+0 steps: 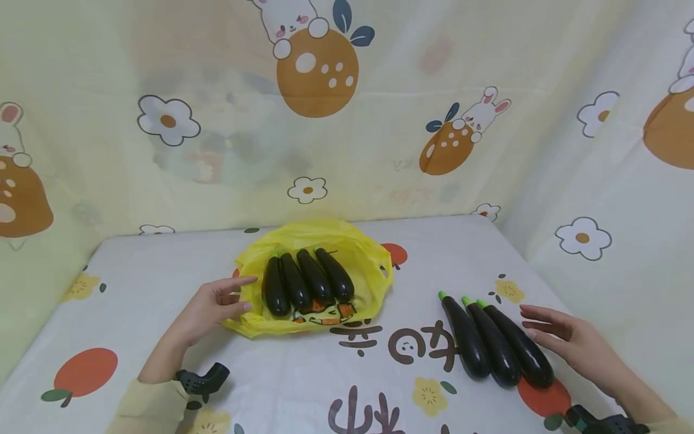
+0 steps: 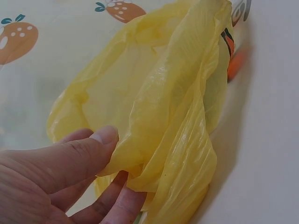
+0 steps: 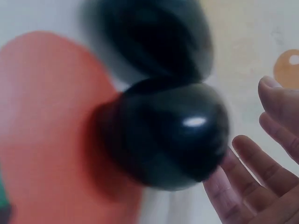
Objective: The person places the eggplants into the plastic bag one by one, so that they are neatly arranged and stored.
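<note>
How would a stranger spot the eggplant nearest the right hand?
On the white tablecloth, find the yellow bag, then look right to three loose eggplants side by side. It's the rightmost eggplant, its rounded end over a printed red fruit; no other eggplant lies closer to the right hand.

The yellow bag (image 2: 154, 102) runs past the top edge of the left wrist view, its folds hiding the four aubergines (image 1: 314, 277) and some fingertips of the left hand (image 1: 211, 307). Over on the right wrist view, the loose aubergines (image 3: 173, 140) are smeared, the upper one cut off, and the right hand (image 1: 580, 346) is cropped. Faint patches on the wall cloth (image 1: 379, 144) are too dim to make out.
</note>
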Motion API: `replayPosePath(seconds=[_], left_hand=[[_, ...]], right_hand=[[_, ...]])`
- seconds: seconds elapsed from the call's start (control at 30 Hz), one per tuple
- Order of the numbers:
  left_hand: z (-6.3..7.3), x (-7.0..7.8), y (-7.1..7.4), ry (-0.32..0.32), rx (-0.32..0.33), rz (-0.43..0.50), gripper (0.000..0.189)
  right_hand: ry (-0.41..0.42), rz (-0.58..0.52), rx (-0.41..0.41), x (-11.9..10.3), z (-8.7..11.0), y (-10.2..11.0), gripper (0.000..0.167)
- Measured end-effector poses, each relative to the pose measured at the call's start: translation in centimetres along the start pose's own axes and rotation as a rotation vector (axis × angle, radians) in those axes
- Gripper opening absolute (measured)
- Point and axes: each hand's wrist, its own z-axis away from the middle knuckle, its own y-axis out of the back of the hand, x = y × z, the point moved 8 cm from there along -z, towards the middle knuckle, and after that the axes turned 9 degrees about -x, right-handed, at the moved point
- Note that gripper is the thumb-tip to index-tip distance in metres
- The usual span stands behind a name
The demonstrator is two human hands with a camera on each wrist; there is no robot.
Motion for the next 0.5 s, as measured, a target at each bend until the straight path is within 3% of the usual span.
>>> replayPosePath(seconds=[0.17, 0.5], left_hand=[[0.1, -0.2, 0.0, 0.014, 0.002, -0.002, 0.053], [0.1, -0.3, 0.2, 0.022, 0.013, -0.017, 0.051]], right_hand=[[-0.072, 0.013, -0.047, 0.6, 0.1, -1.3, 0.07], [-0.136, -0.012, -0.131, 0.6, -0.1, -2.4, 0.074]])
